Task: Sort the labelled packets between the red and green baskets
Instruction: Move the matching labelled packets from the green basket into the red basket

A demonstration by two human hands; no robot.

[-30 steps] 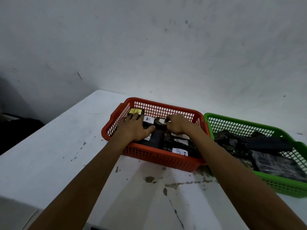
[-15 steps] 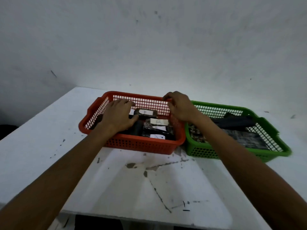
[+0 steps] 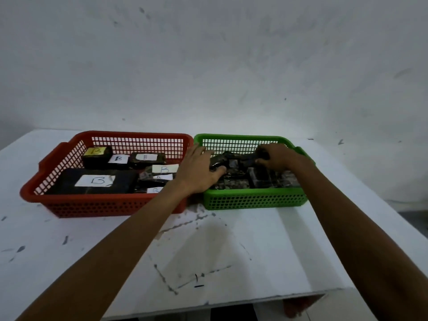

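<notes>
Hands are working inside the green basket [image 3: 254, 200], which is sitting at 3 o'clock of the red basket [image 3: 111, 205] on the white worktop [image 3: 208, 251]. The left hand [image 3: 196, 172] is lying open, fingers spread over dark packets [image 3: 234, 181] at the basket's 9 o'clock side. The right hand [image 3: 278, 157] is curling its grip closed on a dark packet [image 3: 252, 158] toward 12 o'clock. B-labelled packets [image 3: 95, 181] are filling the red basket.
</notes>
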